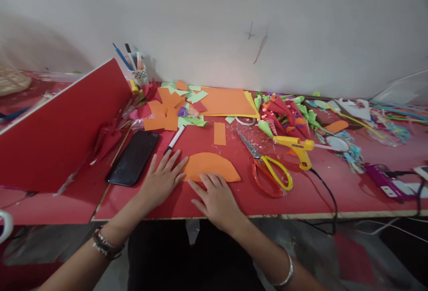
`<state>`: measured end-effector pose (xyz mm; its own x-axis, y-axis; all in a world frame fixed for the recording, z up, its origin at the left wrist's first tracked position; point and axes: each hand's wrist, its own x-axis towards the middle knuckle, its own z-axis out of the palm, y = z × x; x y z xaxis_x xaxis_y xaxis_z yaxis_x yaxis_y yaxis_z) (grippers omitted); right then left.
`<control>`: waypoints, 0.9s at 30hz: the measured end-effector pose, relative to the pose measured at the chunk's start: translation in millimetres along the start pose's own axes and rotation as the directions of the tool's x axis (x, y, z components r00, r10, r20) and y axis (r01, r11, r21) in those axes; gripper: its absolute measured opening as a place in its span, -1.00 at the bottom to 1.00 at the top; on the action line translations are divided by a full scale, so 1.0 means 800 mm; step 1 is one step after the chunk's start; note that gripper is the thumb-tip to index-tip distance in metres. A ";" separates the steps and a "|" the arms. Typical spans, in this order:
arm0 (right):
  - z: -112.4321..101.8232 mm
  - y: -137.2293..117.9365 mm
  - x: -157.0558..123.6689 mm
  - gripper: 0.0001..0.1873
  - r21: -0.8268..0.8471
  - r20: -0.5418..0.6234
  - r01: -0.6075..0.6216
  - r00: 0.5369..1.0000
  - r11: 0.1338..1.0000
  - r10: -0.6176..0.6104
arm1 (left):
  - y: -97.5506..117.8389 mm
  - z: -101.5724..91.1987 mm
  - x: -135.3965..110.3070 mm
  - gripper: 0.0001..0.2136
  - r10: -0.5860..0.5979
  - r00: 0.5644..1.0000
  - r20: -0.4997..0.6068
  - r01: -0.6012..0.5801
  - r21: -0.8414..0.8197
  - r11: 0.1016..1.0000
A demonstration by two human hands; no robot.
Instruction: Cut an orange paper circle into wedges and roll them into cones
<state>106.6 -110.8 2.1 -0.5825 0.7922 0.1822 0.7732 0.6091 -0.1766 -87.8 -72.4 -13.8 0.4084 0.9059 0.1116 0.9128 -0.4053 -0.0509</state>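
An orange paper half-circle lies on the red tabletop, its straight side facing me. My left hand rests flat with fingers spread, its fingertips at the left end of the paper. Over the lower middle of the same piece lies my right hand, fingers stretched out and holding nothing. Just beyond is a small orange paper rectangle. A white marker with a black end is beside my left fingertips. Right of the paper are scissors with one red and one yellow handle, blades slightly apart.
A black phone lies left, near an upright red board. At right are a yellow glue gun with its cord, and a purple power strip. Behind are orange sheets, paper scraps, a pen cup and small paper cones.
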 end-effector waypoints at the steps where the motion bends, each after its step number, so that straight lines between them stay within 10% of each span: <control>1: 0.001 -0.002 -0.001 -0.55 0.022 0.006 -0.021 1.000 1.000 0.021 | -0.001 -0.001 0.000 -0.59 0.000 1.000 0.005 0.000 -0.004 1.000; 21: -0.040 0.092 -0.098 -0.70 -0.086 -0.131 -0.366 0.926 0.927 0.353 | -0.008 -0.003 0.001 -0.58 0.070 0.997 -0.015 -0.070 0.024 0.997; 27: -0.031 0.090 -0.044 -0.46 0.160 0.046 -0.129 0.991 0.979 0.123 | 0.007 -0.024 0.010 -0.51 0.158 0.987 0.001 -0.158 -0.050 0.986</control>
<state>189.2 -95.6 7.3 -0.4937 0.8621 0.1142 0.7919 0.4999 -0.3507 -79.1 -69.5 5.8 0.5479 0.8304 0.1012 0.8355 -0.5492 -0.0177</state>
